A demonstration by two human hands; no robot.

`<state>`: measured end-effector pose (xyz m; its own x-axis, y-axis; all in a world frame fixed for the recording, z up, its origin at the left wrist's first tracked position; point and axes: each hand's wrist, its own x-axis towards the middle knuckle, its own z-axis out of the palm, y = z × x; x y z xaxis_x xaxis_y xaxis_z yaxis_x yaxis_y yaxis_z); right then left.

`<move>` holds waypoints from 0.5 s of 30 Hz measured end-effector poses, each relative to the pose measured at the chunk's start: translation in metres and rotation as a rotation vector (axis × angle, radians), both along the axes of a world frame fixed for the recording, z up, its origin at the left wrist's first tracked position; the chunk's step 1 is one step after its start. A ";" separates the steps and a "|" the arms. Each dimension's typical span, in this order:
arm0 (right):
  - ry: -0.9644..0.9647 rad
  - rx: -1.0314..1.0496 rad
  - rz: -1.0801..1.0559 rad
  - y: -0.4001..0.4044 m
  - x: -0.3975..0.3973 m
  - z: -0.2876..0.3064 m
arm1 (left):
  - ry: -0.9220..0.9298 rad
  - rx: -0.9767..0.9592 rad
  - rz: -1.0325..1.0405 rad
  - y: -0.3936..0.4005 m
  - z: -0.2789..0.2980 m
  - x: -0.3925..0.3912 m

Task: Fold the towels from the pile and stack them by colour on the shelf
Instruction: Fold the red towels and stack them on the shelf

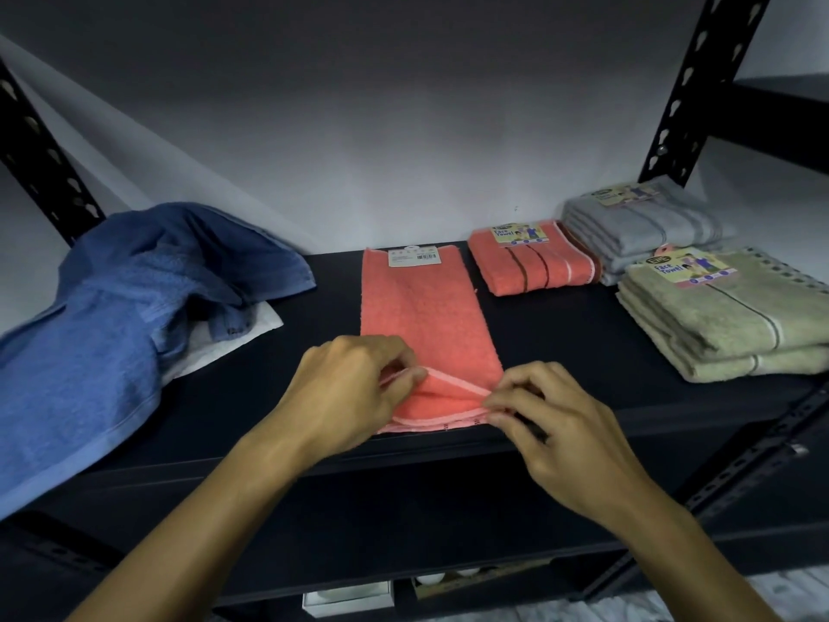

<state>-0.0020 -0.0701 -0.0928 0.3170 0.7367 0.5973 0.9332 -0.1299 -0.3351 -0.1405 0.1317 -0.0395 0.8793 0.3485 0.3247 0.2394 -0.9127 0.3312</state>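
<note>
- Both hands at near shelf (583, 334) edge: my L hand (354, 388) pinches coral towel (426, 321) near-left corner, R hand (551, 415) pinches near-right corner.
- Towel lies mid-shelf, long axis near-to-far, label at far end; near hem lifted a bit.
- Next, I reckon: fold near end straight away from me onto far end. Hands level, neither closer.
- Folded coral stack (534, 262) far right; blue pile (134, 307) left.

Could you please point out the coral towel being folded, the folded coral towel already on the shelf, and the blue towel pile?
Coral towel being folded (421, 316): head view, flat middle of the cloth.
Folded coral towel (534, 267): head view, top face below its label.
Blue towel pile (134, 298): head view, crumpled middle.
</note>
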 end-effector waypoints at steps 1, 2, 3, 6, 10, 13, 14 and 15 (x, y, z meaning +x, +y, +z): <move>-0.033 -0.014 0.001 -0.002 0.000 -0.002 | 0.009 -0.014 -0.042 0.000 -0.002 -0.006; -0.060 -0.030 0.004 -0.003 0.000 -0.004 | 0.017 -0.012 -0.094 0.001 -0.004 -0.012; -0.077 -0.045 0.010 -0.005 0.000 -0.006 | 0.023 0.002 -0.147 0.002 -0.008 -0.018; -0.104 -0.057 0.038 -0.007 0.001 -0.010 | 0.017 0.033 -0.234 0.007 -0.022 -0.037; -0.061 -0.056 0.044 -0.005 0.005 -0.005 | -0.015 0.151 -0.207 0.011 -0.035 -0.051; -0.086 -0.268 0.058 0.004 0.013 -0.005 | 0.057 0.215 -0.170 0.014 -0.041 -0.047; -0.106 -0.336 0.075 0.008 0.016 -0.006 | 0.082 0.236 -0.174 0.015 -0.044 -0.045; -0.125 -0.380 0.097 0.010 0.018 -0.007 | 0.097 0.262 -0.179 0.015 -0.049 -0.042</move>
<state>0.0163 -0.0596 -0.0999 0.1775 0.9353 0.3062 0.9776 -0.1318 -0.1639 -0.1829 0.1463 -0.0882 0.9504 0.1008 0.2943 0.0861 -0.9943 0.0626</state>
